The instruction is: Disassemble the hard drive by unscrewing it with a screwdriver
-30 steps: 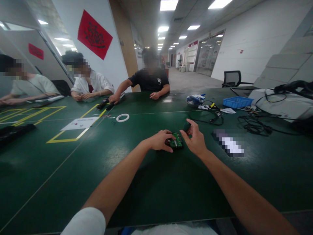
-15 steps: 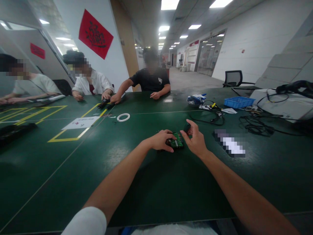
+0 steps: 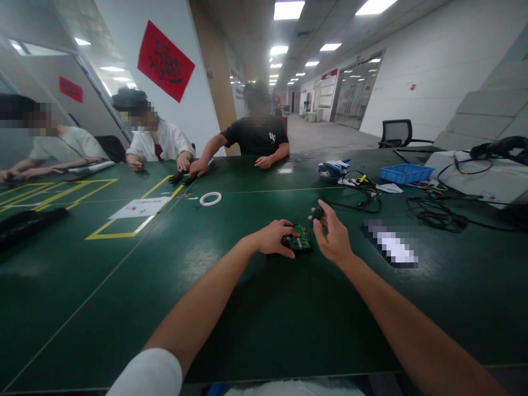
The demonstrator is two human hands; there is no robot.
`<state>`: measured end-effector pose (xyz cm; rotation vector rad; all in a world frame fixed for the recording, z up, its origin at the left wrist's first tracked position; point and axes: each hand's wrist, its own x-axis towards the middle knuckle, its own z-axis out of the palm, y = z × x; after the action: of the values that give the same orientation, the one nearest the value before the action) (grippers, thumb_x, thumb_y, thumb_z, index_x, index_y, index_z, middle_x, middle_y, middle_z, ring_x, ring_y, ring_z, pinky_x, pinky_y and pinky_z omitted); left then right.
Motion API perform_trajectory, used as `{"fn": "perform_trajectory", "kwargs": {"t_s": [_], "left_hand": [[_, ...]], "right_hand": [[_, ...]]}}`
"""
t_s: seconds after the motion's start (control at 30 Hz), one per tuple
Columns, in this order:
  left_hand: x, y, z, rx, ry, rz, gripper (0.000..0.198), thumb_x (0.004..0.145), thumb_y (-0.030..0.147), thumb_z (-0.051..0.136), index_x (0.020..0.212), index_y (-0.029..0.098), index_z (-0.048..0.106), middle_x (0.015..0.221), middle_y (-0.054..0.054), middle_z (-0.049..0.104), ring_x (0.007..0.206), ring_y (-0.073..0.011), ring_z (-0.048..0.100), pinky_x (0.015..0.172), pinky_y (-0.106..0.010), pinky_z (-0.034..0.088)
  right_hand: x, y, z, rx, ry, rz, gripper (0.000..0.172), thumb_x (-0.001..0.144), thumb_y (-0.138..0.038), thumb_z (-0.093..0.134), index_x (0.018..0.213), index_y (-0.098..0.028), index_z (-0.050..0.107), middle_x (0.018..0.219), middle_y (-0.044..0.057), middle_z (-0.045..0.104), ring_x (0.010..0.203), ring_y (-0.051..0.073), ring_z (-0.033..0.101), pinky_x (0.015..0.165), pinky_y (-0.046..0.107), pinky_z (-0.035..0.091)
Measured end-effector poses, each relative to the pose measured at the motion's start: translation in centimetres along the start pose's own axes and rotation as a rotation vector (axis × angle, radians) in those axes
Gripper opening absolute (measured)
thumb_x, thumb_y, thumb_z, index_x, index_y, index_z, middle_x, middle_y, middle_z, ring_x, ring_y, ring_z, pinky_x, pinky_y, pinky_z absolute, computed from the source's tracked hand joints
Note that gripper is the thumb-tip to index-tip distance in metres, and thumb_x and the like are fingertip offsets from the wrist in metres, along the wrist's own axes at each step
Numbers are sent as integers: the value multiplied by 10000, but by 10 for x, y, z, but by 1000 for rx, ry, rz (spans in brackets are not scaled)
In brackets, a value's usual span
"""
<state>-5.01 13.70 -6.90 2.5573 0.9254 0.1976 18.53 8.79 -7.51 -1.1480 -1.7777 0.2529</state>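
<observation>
Green over the top of the circuit board (image 3: 304, 236), broken by small pale specks and one light patch near the middle, with black along the near edge. Lies on the dark green surface (image 3: 289, 319), and disappears at the left end beneath the left hand (image 3: 273, 237). Clamped there in that hand's grip, with thumb at the near side and fingers over the far side. Has just beside it, to the right, the right hand (image 3: 333, 236), with grip closed on a small dark object (image 3: 317, 213), raised and partly hidden by fingers. Sits well apart from the white ring (image 3: 210, 204) and blue tray (image 3: 406, 176).
</observation>
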Motion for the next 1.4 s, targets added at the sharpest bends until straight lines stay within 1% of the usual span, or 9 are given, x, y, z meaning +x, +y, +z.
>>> {"fn": "perform_trajectory", "kwargs": {"t_s": [0.07,0.13,0.3,0.4,0.67,0.8,0.97,1.17,1.4], "left_hand": [[0,-1,1,-1,3,0,765,707,609,802,1371,296,588,1524,-121,386,1371,-372,394,1104,-507,361],[1,-2,2,-3,15,6,761,707,608,803,1368,296,591,1525,-122,388,1370,-371,399,1105,-508,360],[1,-4,4,-1,36,28,752,707,611,804,1356,293,600,1511,-125,411,1357,-372,423,1118,-519,343],[1,-5,5,4,31,25,750,713,619,795,1363,302,595,1516,-120,406,1366,-371,414,1121,-519,341],[1,-6,5,12,32,30,747,719,638,780,1359,299,597,1503,-126,416,1355,-375,424,1116,-528,339],[1,-7,5,3,40,36,743,718,640,780,1354,300,603,1502,-127,417,1353,-375,424,1106,-517,354],[2,-9,7,1,36,32,758,711,646,782,1366,313,593,1514,-122,405,1360,-376,415,1102,-520,356],[2,-9,8,3,44,36,758,711,647,782,1362,307,597,1509,-124,410,1358,-373,418,1106,-520,354],[1,-7,7,5,47,39,744,720,626,787,1363,302,599,1512,-128,404,1359,-371,419,1115,-523,344]], "right_hand": [[0,0,1,3,12,-16,568,992,-336,459,1532,-240,312,1402,122,583,1143,231,671,1026,418,530],[-1,1,3,-7,36,-28,561,988,-342,482,1521,-242,339,1354,123,615,1090,232,691,1002,423,549],[-1,6,9,-45,182,-86,576,919,-383,635,1438,-242,431,1206,121,667,880,234,712,818,437,622],[0,9,9,-34,210,-120,546,903,-393,667,1386,-246,460,1166,110,666,855,232,706,750,425,632],[1,6,6,-54,218,-154,474,938,-319,608,1378,-232,452,1256,129,641,946,236,710,808,425,632],[2,5,5,-81,241,-179,454,927,-305,628,1351,-236,478,1167,108,653,887,224,704,796,426,633],[2,2,1,-112,236,-232,400,911,-304,650,1288,-242,533,1148,111,597,876,220,673,752,409,635],[2,4,6,-47,216,-179,443,929,-274,595,1346,-238,448,1229,122,614,910,222,697,776,409,634],[2,6,6,-90,221,-172,437,902,-326,643,1300,-245,481,1149,106,604,783,200,672,715,403,630]]}}
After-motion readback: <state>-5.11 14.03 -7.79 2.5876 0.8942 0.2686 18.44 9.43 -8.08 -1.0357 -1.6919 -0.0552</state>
